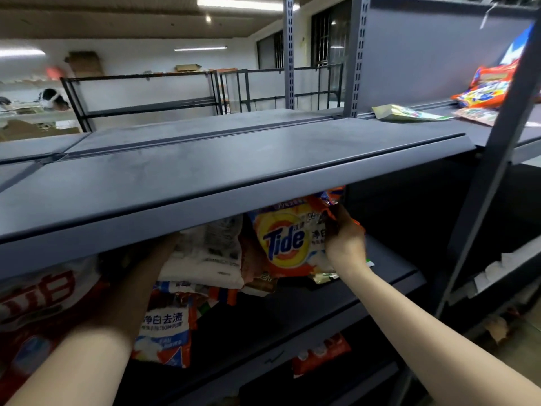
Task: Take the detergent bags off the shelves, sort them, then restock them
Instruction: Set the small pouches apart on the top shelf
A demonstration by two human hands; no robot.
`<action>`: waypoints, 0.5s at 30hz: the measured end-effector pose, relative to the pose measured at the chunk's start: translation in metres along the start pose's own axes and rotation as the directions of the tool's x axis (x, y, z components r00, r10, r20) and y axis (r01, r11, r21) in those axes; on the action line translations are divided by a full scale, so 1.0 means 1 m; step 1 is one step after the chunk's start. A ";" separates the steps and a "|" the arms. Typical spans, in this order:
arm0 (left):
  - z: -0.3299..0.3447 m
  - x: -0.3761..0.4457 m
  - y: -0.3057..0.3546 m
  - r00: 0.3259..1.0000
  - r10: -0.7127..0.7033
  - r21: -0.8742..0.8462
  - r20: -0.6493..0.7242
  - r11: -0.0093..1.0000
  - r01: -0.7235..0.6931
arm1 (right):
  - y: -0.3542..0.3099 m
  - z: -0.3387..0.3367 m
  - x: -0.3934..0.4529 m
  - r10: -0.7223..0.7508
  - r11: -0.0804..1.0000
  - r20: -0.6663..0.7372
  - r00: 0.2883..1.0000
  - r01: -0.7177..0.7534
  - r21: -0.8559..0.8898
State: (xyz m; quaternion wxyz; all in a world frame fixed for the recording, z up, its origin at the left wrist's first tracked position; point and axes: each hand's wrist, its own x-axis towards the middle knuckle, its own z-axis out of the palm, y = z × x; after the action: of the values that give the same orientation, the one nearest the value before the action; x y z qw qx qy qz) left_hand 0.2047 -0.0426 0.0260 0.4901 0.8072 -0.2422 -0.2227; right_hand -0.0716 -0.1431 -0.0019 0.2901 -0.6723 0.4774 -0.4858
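While the left hand is hidden, the right hand (pixel 345 238) grips the Tide bag (pixel 288 238).

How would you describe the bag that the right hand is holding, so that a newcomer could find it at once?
Look under the wide grey top shelf, on the shelf just below it. There the right hand grips the right edge of an upright orange Tide bag. Unlike the white bag to its left, it bears a yellow circle with "Tide" in blue letters.
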 end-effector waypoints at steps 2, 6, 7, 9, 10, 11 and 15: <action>0.007 -0.027 0.000 0.988 0.114 0.078 -0.105 0.991 -0.106 | 0.005 -0.013 -0.011 -0.020 0.999 -0.045 0.999 0.019 -0.027; 0.020 -0.066 -0.010 0.801 0.487 0.449 -0.349 0.837 -0.313 | 0.024 -0.037 -0.025 0.037 0.996 -0.196 0.980 -0.051 -0.069; 0.025 -0.070 -0.010 0.777 0.533 0.472 -0.336 0.809 -0.351 | 0.029 -0.045 -0.027 0.056 0.996 -0.245 0.968 -0.072 -0.058; 0.036 -0.074 -0.011 0.757 0.566 0.452 -0.327 0.797 -0.401 | 0.036 -0.063 -0.030 0.081 0.994 -0.331 0.940 -0.100 -0.039; 0.043 -0.080 -0.009 0.767 0.556 0.425 -0.319 0.807 -0.409 | 0.040 -0.073 -0.031 0.089 0.994 -0.361 0.929 -0.108 -0.032; 0.052 -0.086 -0.007 0.785 0.541 0.405 -0.301 0.818 -0.409 | 0.042 -0.084 -0.031 0.096 0.993 -0.387 0.917 -0.113 -0.022; 0.094 -0.115 -0.007 0.811 0.547 0.261 -0.208 0.830 -0.493 | 0.055 -0.130 -0.030 0.079 0.995 -0.449 0.890 -0.095 -0.012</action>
State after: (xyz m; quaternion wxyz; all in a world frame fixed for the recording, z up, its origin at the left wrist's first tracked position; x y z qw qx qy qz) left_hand 0.0595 -0.0342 -0.0058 0.4797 0.7762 -0.4050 0.0590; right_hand -0.2148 -0.1263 -0.0136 0.1826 -0.5253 0.5691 -0.6057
